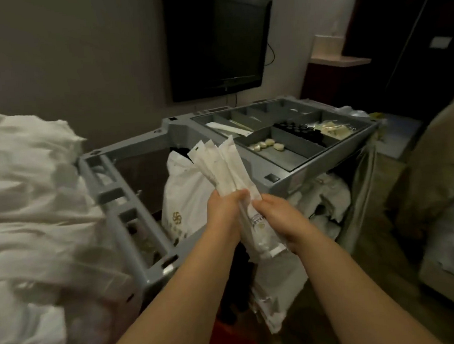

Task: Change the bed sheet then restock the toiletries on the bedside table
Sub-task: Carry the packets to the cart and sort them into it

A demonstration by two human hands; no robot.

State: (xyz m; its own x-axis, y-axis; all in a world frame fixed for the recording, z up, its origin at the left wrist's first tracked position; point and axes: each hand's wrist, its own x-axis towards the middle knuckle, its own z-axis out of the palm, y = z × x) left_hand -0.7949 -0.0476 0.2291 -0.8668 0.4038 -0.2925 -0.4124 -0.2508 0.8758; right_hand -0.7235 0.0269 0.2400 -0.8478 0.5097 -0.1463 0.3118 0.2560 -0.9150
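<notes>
Both hands — left hand, right hand — fingers curled tight around a bundle of white packets, above a grey cart. Rumpled white bedding at left; dark television on the grey wall.

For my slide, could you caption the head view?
Both hands hold white toiletry packets over the housekeeping cart.
</notes>
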